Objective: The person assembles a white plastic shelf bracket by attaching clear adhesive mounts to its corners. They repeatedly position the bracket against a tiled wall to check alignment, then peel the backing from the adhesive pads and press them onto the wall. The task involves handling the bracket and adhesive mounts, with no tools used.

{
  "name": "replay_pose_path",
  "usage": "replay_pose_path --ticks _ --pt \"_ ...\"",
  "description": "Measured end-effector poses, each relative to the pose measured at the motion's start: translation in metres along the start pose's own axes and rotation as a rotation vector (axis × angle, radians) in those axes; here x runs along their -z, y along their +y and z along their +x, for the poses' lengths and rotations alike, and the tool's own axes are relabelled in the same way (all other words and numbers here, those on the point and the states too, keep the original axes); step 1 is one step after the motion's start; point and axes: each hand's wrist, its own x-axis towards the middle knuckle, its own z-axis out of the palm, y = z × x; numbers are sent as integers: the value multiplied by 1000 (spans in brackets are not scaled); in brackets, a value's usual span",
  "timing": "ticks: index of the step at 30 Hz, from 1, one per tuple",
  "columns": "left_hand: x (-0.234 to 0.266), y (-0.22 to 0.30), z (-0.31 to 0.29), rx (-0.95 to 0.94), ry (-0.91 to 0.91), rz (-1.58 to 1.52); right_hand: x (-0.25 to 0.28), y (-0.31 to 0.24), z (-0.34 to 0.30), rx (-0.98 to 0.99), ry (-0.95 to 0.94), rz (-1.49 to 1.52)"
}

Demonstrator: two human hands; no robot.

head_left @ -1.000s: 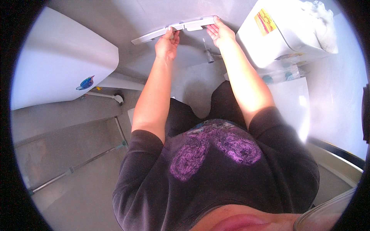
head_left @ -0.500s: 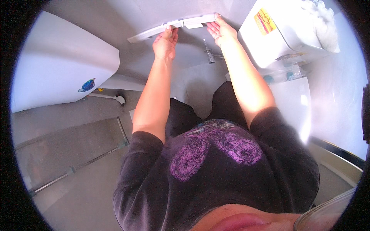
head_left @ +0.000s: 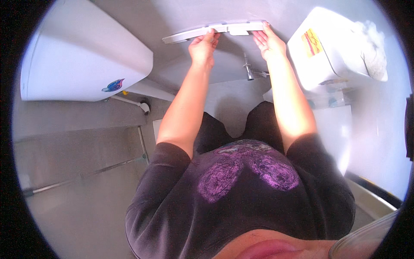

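A long, narrow white plastic strip (head_left: 189, 34) lies across the upper middle of the view, against or close to the grey wall. Small clips or tabs show along it, and a short white block hangs from its lower edge between my hands. My left hand (head_left: 202, 51) pinches the strip near its middle, thumb in front and fingers curled beneath. At the right end, my right hand (head_left: 271, 43) grips it with the thumb on top and the fingers below. Both arms reach up and forward.
A large white rounded box-like appliance (head_left: 86, 56) is mounted at left, with a pipe below. A white container (head_left: 317, 47) with a yellow-red label and bunched white material stands at right. Below the strip, a metal fitting (head_left: 249, 72) sticks out. A metal rail (head_left: 82, 177) runs at lower left.
The whole view has shifted, so the strip, my hands and the surroundings all sit further right. My grip on the strip looks the same.
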Motion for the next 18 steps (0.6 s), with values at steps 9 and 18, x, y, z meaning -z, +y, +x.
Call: replay_pose_path --ticks 9,18 --pt "-5 6 -3 -63 48 46 4 -4 10 -1 -48 -24" --pt "-1 7 1 -42 19 26 3 -1 10 -30 -44 -2"
